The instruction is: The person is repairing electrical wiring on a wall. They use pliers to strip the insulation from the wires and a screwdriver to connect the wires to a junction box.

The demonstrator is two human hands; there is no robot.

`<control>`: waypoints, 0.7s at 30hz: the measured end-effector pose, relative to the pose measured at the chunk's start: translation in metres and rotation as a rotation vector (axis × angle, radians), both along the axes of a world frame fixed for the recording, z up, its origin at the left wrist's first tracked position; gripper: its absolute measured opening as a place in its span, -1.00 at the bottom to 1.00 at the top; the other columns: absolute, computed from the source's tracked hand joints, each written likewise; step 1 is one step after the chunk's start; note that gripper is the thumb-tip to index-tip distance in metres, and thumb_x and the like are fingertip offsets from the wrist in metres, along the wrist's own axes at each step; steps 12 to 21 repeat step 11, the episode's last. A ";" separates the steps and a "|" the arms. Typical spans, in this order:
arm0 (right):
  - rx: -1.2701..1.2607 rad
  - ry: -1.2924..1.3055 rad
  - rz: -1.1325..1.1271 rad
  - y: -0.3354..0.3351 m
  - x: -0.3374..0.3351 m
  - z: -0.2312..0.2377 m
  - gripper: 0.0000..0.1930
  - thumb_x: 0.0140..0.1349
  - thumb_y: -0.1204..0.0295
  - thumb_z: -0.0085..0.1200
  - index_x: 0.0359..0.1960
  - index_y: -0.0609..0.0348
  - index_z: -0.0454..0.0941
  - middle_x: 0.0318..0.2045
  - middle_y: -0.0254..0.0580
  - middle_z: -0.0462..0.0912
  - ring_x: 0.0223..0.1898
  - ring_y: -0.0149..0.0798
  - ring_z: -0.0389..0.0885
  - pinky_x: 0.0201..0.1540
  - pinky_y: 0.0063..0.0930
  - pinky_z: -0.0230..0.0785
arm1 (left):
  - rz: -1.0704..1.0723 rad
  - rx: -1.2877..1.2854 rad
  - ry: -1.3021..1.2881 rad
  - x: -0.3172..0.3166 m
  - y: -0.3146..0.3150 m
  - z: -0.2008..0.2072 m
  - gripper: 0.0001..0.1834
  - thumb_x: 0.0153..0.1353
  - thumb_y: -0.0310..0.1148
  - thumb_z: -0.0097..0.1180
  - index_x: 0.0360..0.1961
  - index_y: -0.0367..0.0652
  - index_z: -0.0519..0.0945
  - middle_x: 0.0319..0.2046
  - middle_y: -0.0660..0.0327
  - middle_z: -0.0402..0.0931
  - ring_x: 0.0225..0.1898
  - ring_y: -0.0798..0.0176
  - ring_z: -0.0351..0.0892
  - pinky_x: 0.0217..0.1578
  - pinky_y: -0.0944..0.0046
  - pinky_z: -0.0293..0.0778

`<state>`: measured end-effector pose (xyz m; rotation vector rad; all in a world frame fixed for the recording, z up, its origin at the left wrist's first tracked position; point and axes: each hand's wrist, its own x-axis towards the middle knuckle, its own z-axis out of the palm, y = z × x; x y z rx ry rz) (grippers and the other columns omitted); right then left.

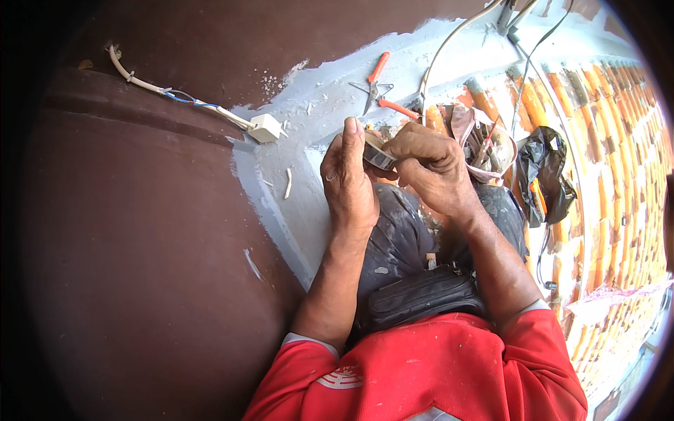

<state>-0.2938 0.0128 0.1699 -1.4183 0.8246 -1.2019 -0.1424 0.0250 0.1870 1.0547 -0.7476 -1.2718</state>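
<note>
Both my hands are raised together over my knees, around a small dark, curved object [380, 156] with a pale grey band. My right hand [439, 168] pinches its right side between thumb and bent fingers. On the other side, my left hand [351, 182] holds it with the thumb pointing up; most of the left fingers are hidden. What the object is exactly cannot be made out. Just beyond the hands lies a pair of orange-handled cutting pliers [375, 90], spread apart on the grey-painted ledge.
A white cable [147, 84] with exposed blue wire runs along the brown wall to a white junction box [265, 129]. Cable scraps [288, 184] lie nearby. A pinkish bag [481, 144] and black plastic bag [546, 172] rest on the orange roof tiles [611, 175], among loose cables.
</note>
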 end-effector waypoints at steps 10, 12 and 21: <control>-0.053 0.054 -0.017 0.002 0.002 -0.001 -0.81 0.23 0.52 0.24 -0.16 0.30 0.78 -0.29 -0.25 0.67 -0.27 -0.44 0.61 -0.20 -0.50 0.47 | 0.045 0.013 -0.054 0.006 -0.001 -0.013 -0.47 0.60 0.08 0.12 -0.12 -0.29 0.64 -0.26 0.16 0.63 -0.26 0.27 0.69 -0.24 0.24 0.68; -0.070 0.069 -0.023 0.001 0.000 -0.004 -0.82 0.23 0.51 0.26 -0.16 0.27 0.79 -0.29 -0.26 0.67 -0.25 -0.44 0.61 -0.18 -0.47 0.48 | 0.046 0.015 -0.062 0.004 -0.001 -0.011 -0.47 0.59 0.08 0.13 -0.12 -0.29 0.64 -0.26 0.17 0.63 -0.26 0.27 0.69 -0.24 0.24 0.69; -0.070 0.069 -0.023 0.001 0.000 -0.004 -0.82 0.23 0.51 0.26 -0.16 0.27 0.79 -0.29 -0.26 0.67 -0.25 -0.44 0.61 -0.18 -0.47 0.48 | 0.046 0.015 -0.062 0.004 -0.001 -0.011 -0.47 0.59 0.08 0.13 -0.12 -0.29 0.64 -0.26 0.17 0.63 -0.26 0.27 0.69 -0.24 0.24 0.69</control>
